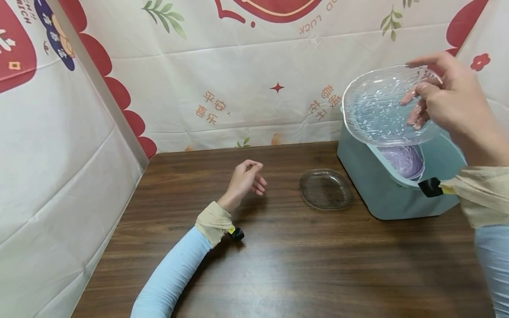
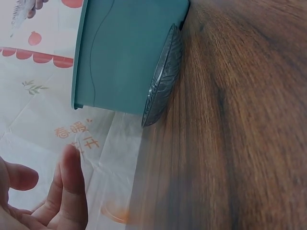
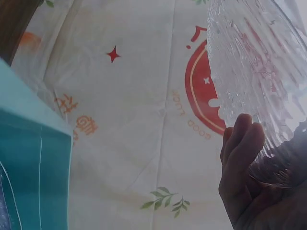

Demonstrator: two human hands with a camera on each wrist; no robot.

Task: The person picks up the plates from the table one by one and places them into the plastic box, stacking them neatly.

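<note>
My right hand (image 1: 457,95) grips a clear textured oval plate (image 1: 381,106) by its right side, holding it tilted above the teal bin (image 1: 362,163). In the right wrist view the plate's rippled face (image 3: 259,62) rises over the curled fingers (image 3: 242,148). Inside the bin lies a purple plate (image 1: 401,160), partly hidden by the clear one. A dark see-through oval plate (image 1: 326,189) lies on the table just left of the bin. Farther left, my left hand (image 1: 246,179) hovers over the wood with loosely bent fingers and nothing held.
The brown wooden table (image 1: 278,260) ends against a printed white cloth (image 1: 254,97) at the back. Another cloth side (image 1: 51,176) stands along the left edge. Each wrist carries a small black camera, such as the left one (image 1: 237,234).
</note>
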